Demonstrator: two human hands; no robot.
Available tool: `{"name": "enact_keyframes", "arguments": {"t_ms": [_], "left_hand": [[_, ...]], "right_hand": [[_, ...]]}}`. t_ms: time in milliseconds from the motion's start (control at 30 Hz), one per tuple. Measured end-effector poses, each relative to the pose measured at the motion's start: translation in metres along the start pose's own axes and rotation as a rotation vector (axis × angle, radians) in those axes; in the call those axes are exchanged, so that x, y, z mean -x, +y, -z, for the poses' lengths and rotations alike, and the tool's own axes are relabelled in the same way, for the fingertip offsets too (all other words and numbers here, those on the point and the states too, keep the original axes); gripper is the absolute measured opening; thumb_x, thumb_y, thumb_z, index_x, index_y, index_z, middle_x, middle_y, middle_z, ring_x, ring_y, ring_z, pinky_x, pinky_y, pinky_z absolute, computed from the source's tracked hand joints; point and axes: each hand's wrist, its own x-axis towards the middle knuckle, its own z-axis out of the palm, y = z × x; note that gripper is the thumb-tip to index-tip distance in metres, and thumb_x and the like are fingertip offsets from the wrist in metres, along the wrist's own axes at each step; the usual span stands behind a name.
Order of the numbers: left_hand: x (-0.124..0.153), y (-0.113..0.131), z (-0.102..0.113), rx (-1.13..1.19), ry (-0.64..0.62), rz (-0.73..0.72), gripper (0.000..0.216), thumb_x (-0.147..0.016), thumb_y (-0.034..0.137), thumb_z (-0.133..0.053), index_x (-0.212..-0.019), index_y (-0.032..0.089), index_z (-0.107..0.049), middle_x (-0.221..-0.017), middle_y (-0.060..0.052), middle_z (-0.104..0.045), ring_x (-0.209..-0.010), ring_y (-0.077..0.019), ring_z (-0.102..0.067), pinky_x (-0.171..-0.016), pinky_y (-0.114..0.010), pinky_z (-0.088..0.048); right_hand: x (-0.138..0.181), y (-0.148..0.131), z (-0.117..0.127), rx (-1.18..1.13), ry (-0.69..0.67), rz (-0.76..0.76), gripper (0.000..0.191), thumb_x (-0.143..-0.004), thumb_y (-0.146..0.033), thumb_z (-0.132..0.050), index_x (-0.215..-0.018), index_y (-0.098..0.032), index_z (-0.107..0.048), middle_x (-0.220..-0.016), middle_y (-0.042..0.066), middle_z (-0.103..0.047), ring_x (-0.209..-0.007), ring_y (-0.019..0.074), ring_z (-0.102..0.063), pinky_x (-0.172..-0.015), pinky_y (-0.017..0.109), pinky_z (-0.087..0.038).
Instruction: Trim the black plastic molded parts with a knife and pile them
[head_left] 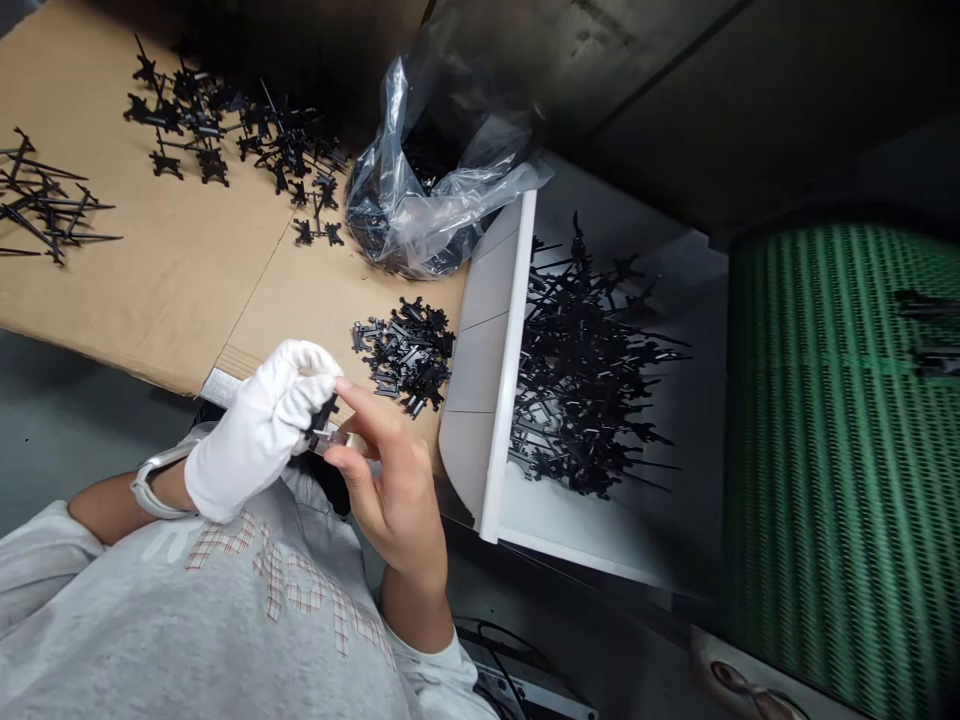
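My left hand [251, 430], in a white glove, is closed around a small black plastic part [328, 408]. The glove hides most of that part. My bare right hand [397, 480] pinches a small blade-like metal tool [322, 440] between thumb and fingers. Its flat shiny end touches or nearly touches the black part; I cannot tell which. Both hands meet in front of my body, just off the table's near edge. A pile of small black parts [409, 350] lies on the cardboard-covered table [187, 290], beyond my right hand.
To the right, a white bin [510, 370] holds a heap of long black parts [592, 370]. Behind the small pile stands a clear plastic bag [420, 215] with black parts inside. Black sprues [56, 205] lie at left, more pieces [210, 120] farther back. Green belt [832, 430] at far right.
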Motion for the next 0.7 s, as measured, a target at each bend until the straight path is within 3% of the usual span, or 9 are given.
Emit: {"name": "enact_keyframes", "arguments": {"t_ms": [167, 367, 600, 700], "left_hand": [[0.0, 0.009, 0.001, -0.092, -0.053, 0.025, 0.04, -0.098, 0.058, -0.058, -0.086, 0.02, -0.052, -0.07, 0.003, -0.053, -0.058, -0.0089, -0.053, -0.051, -0.019, -0.049], [0.002, 0.014, 0.0, -0.066, -0.081, 0.055, 0.04, -0.098, 0.057, -0.058, -0.083, 0.021, -0.05, -0.068, 0.005, -0.05, -0.057, -0.0084, -0.05, -0.052, -0.018, -0.048], [0.004, 0.014, 0.002, -0.096, -0.092, 0.078, 0.027, -0.102, 0.04, -0.055, -0.083, 0.022, -0.05, -0.067, 0.004, -0.051, -0.055, -0.0099, -0.048, -0.049, -0.02, -0.045], [0.004, 0.013, 0.005, -0.143, -0.127, 0.065, 0.027, -0.103, 0.04, -0.054, -0.083, 0.022, -0.05, -0.068, 0.004, -0.05, -0.055, -0.0101, -0.048, -0.048, -0.021, -0.044]], "right_hand": [[0.001, 0.002, -0.002, -0.017, 0.017, 0.032, 0.041, -0.105, -0.034, -0.053, -0.145, -0.035, -0.051, -0.078, -0.002, -0.066, -0.067, 0.0157, -0.061, -0.059, 0.029, -0.048], [0.002, 0.0, -0.002, -0.07, 0.01, -0.018, 0.035, -0.105, -0.039, -0.051, -0.139, -0.032, -0.058, -0.079, 0.0, -0.069, -0.067, 0.0162, -0.063, -0.059, 0.031, -0.051], [0.003, -0.001, -0.003, -0.119, 0.049, -0.009, 0.033, -0.103, -0.033, -0.058, -0.135, -0.037, -0.06, -0.1, 0.001, -0.077, -0.066, 0.0152, -0.065, -0.064, 0.032, -0.056], [0.006, 0.003, -0.004, -0.188, 0.044, -0.033, 0.03, -0.103, -0.037, -0.057, -0.132, -0.038, -0.062, -0.094, 0.0, -0.075, -0.066, 0.0152, -0.064, -0.064, 0.032, -0.054]]}}
